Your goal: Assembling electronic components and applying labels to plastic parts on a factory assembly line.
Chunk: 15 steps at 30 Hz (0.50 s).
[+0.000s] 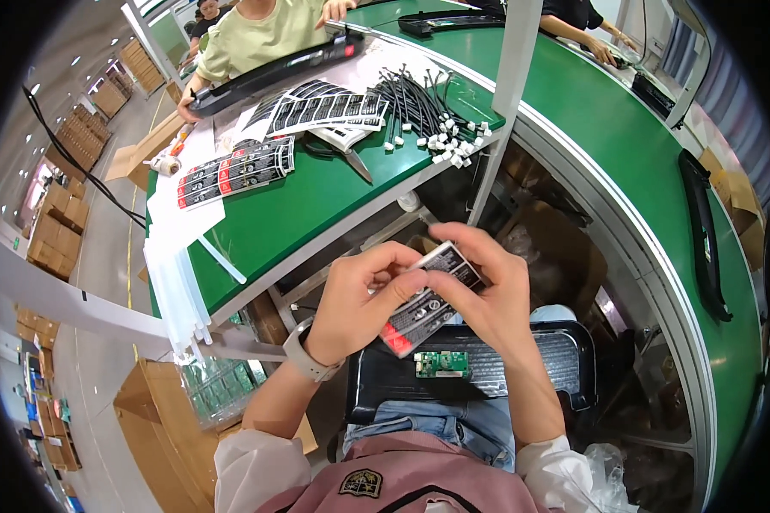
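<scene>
Between both hands I hold a stack of black, white and red label sheets, tilted above my lap. My left hand, with a watch on its wrist, pinches the sheets' left side between thumb and fingers. On the right, my right hand grips their upper edge, its thumb close to the left thumb. Below them a small green circuit board lies in a black ribbed tray resting on my lap.
A green bench ahead carries more label sheets, scissors, black cables with white connectors and white strips. Across it a person holds a long black housing. At right curves a green conveyor with another black housing.
</scene>
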Motion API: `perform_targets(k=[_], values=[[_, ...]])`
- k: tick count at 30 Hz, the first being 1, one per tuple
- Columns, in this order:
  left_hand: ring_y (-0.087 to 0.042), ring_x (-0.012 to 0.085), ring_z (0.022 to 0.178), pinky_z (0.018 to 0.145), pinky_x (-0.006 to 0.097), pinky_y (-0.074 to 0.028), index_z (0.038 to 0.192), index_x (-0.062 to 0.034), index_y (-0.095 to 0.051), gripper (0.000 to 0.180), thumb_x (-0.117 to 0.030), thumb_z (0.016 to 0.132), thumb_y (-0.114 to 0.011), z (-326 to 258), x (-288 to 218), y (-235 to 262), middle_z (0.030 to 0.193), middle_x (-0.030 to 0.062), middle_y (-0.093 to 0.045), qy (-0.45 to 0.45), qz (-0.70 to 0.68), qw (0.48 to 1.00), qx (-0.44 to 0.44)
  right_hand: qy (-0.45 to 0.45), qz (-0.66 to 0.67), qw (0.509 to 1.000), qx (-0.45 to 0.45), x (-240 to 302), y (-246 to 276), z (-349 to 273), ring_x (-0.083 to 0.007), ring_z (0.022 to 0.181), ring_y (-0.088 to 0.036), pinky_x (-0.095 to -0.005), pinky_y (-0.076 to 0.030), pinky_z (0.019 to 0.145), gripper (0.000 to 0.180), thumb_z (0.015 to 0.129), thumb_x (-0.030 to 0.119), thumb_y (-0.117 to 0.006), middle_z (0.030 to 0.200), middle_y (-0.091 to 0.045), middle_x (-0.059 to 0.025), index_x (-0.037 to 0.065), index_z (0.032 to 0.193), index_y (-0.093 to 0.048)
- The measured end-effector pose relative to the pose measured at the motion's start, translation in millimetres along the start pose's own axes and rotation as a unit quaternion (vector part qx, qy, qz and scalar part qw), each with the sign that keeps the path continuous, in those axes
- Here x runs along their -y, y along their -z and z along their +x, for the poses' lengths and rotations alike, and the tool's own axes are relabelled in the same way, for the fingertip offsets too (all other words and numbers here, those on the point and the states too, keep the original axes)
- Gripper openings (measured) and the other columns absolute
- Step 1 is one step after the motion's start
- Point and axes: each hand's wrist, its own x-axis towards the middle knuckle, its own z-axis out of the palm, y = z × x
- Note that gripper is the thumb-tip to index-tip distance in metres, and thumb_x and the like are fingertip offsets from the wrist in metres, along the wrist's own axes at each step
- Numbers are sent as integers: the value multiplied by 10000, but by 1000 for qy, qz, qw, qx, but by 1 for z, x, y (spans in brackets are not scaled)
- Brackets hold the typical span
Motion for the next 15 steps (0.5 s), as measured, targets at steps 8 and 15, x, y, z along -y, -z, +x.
perform_targets(k=[8, 15], values=[[-574, 45, 714, 664, 214, -478, 927, 11, -644, 96, -84, 927, -656, 10, 2, -14, 790, 0, -638, -1, -74, 997, -34, 0, -30, 1000, -3, -12, 26, -20, -173, 754, -670, -297, -524, 747, 403, 762, -13, -720, 837, -684, -85, 32, 1156, -649], [-462, -5, 642, 552, 179, -365, 782, 14, -624, 144, -66, 889, -677, 20, 0, -13, 688, -49, -559, 101, -97, 988, 58, 139, -142, 980, -19, 0, 18, -15, -254, 713, -635, -353, -510, 640, 388, 691, -64, -718, 803, -641, -93, 45, 1060, -665]])
